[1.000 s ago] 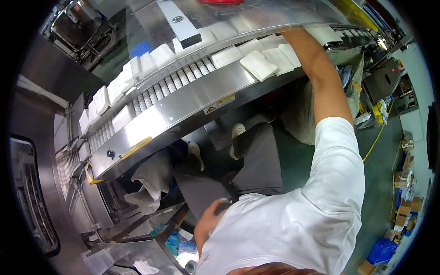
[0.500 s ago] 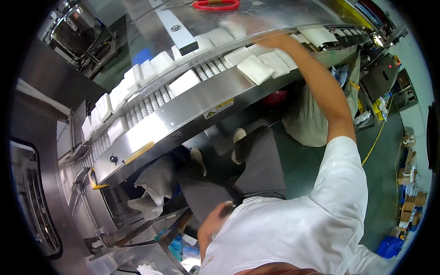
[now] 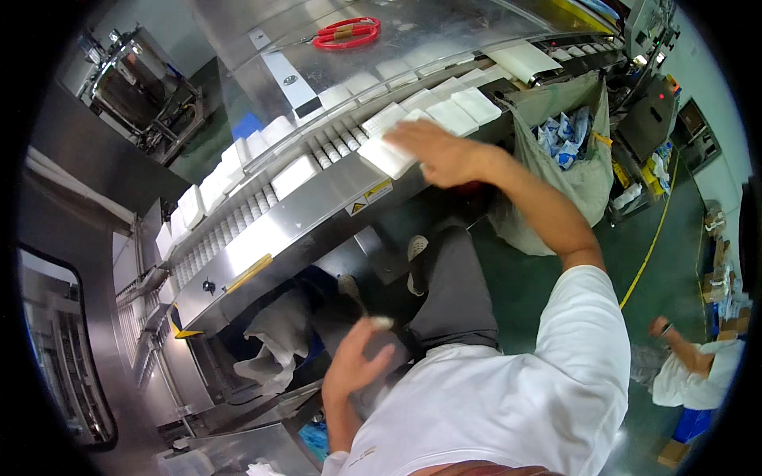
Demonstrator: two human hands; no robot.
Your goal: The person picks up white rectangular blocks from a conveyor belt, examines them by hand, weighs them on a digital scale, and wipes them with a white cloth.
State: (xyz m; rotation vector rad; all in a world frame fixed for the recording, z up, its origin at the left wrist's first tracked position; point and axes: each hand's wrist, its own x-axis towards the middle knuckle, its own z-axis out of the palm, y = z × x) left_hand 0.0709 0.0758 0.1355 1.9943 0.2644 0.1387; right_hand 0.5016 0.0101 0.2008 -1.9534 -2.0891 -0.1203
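My right hand (image 3: 444, 152) is over the front ledge of a metal conveyor, its stretched, slightly blurred fingers at a flat white folded pad (image 3: 385, 157). Whether they grip the pad is hard to see. Just beyond the hand, several more white pads (image 3: 452, 117) lie side by side on the ledge and rollers. My left hand (image 3: 361, 361) hovers above my lap with fingers apart; a small pale patch shows at one fingertip. Farther left, one white pad (image 3: 295, 176) rests on the white rollers (image 3: 329, 149).
Behind the rollers runs a row of white pads (image 3: 214, 189). Red-handled scissors (image 3: 347, 33) lie on the clear cover. Under the right end hangs an open sack (image 3: 548, 198) with blue-and-white wrappers. Another person (image 3: 698, 369) stands at the far right. A steel tank (image 3: 131, 75) is at the back left.
My right hand has come back from the far row to the near ledge, moving left. My left hand has lifted slightly from my lap, its fingers spreading. A person has come into view at right.
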